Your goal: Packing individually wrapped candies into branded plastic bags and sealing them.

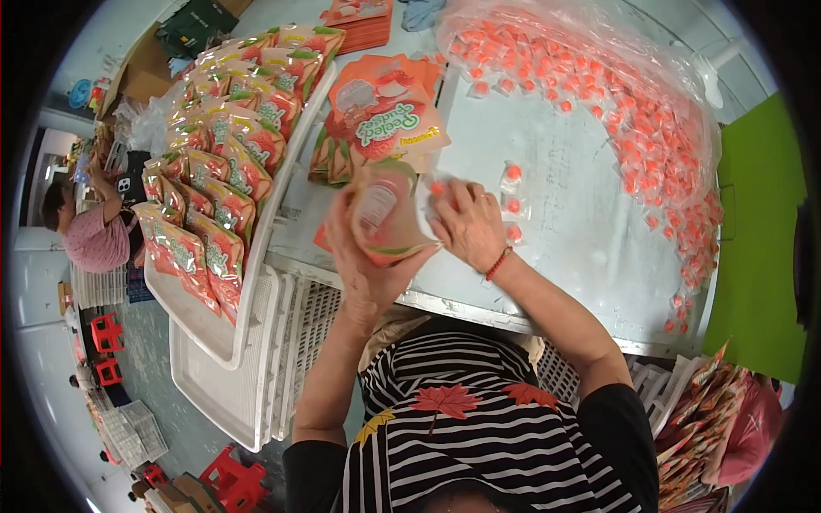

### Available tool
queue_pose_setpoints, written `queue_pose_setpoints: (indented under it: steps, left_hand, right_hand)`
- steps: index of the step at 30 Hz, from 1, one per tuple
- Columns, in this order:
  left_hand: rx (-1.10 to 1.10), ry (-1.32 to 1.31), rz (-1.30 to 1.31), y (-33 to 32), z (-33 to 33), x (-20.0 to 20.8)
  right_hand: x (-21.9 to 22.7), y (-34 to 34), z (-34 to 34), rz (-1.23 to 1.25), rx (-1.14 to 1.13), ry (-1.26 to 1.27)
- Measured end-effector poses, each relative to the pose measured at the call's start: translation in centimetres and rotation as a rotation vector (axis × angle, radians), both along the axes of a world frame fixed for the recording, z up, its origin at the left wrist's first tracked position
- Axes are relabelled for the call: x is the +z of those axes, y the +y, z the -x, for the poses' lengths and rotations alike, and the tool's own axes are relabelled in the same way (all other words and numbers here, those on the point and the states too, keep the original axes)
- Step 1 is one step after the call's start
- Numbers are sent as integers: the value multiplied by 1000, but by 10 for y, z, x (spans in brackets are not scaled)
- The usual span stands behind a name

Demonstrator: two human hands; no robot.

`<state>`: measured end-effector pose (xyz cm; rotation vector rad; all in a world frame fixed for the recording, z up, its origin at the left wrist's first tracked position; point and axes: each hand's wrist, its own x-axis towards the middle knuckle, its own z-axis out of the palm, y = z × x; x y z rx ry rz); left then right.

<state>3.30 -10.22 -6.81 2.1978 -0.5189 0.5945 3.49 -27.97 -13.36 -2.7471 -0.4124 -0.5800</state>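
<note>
Head view: tray (pixel 203 323) left, wrapped pieces (pixel 646 145) right, pouches (pixel 385 115) between.

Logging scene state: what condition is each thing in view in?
Held pouch, mouth apparently open
Left hand, grip closed on held pouch
Right hand, blurred, finger closure unclear
Flat pouches, stacked
Rowed pouches, plump, overlapping
Small pieces, individually wrapped, mostly heaped
White trays, stacked

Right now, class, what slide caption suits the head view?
Left hand holding a printed candy pouch, right hand beside individually wrapped red candies.
</note>
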Motion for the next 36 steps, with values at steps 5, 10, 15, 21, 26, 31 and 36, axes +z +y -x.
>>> queue_pose_setpoints:
  steps: [5, 10, 15, 21, 26, 31, 36]
  left_hand:
    - [16, -103, -215, -14, -6, -5]
    - [12, -58, -285, -26, -11, -13]
    - [-29, -94, -295, -39, -15, -17]
    - [-51, -157, -255, -47, -18, -19]
    - [-40, -140, -202, -47, -19, -24]
    - [-107, -140, -223, -53, -15, -22]
    - [-86, -158, -175, -51, -21, -34]
  right_hand:
    - [-5, -18, -14, -164, -38, -100]
    - [25, -31, -35, -1393, -263, 83]
    - [93, -29, -36, -2176, -50, 273]
    - [83, -14, -25, -2133, 77, 293]
    - [73, -16, -14, -1833, 42, 258]
    - [62, -24, -20, -1549, -95, 246]
    - [77, -3, -3, -1103, -118, 137]
